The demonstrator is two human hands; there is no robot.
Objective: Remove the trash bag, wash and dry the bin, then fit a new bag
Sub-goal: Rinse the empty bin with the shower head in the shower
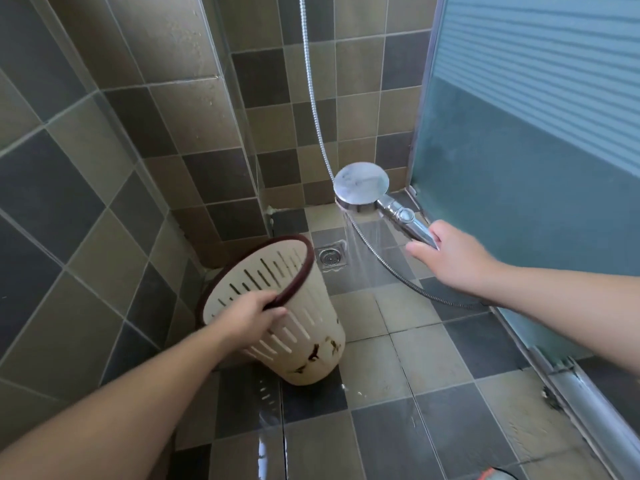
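On the wet floor near the left wall, the bin (277, 313) tilts, its rim pinched by the left hand (249, 315). It looks light, stiff and slippery; the rim gives the surest hold. The right hand (450, 258) grasps the spraying showerhead (362, 187).

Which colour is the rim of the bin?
Dark maroon-brown, on the cream bin; the rim shows in the head view.

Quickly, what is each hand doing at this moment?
Left hand: grips the rim of the tilted bin.
Right hand: holds the handle of the running shower head.
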